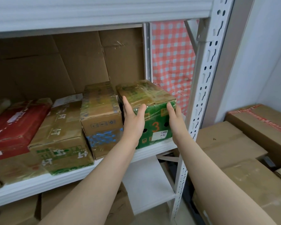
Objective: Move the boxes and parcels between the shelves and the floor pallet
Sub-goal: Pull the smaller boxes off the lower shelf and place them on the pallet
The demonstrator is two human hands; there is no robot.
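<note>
On the middle shelf of a white metal rack point(71, 181), at its right end, sits the green shrink-wrapped cardboard box point(154, 125) that I am watching being handled. It rests flat on the shelf board, just beside a perforated white upright point(206, 95).

The left hand point(133, 122) lies flat on the box's left side, its fingers point(125, 101) straight and together and the thumb crossing onto the front face. The right hand point(177, 120) presses the right side in the same way, fingers straight, not curled. The box is squeezed between two palms and not yet lifted.

I judge the task to be partly done at most. Besides this one, three more parcels share the shelf: a brown carton with blue print point(102, 127) touching the green box, a brown carton with a green band point(62, 143), and a red carton point(15, 127). Plain brown cartons point(234, 143) are piled low to the right; I cannot see whether a pallet lies under them. Whether this box is arriving or leaving, I cannot tell.

Writing: a large orange "3" on the green front, and below it a white sticker that seems to read "78-4", seen upside down. White characters on the green-banded carton are too blurred to read. I can make out no brand name.
</note>
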